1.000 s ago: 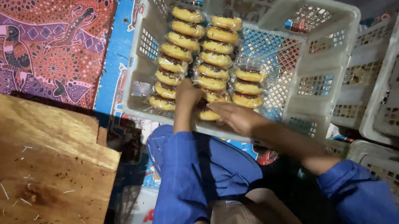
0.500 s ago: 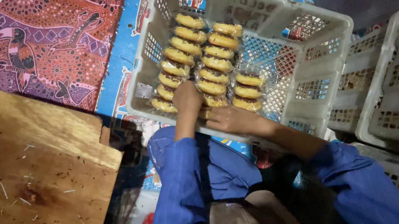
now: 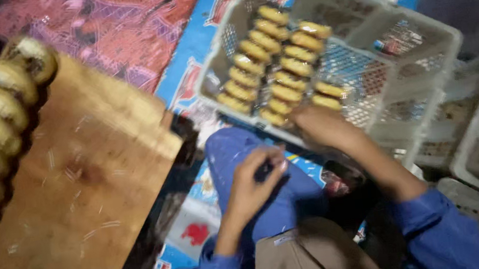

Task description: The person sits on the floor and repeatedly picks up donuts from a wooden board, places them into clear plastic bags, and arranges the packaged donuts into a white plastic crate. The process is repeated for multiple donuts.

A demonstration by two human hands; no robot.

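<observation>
Resting at the crate (image 3: 420, 30) rim, right hand (image 3: 323, 126) beside pastries (image 3: 280, 67).

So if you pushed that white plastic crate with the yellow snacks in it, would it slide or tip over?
The white plastic crate would probably slide rather than tip: it looks wide, low and flat on the mat. Likely light too, since its walls are open lattice and the yellow snacks fill only part. The right hand rests at its near edge.

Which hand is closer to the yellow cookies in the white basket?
The right hand. It rests at the near rim of the white basket, right beside the rows of cookies. The left hand is farther back, over the blue-clad knee, outside the basket.
</observation>
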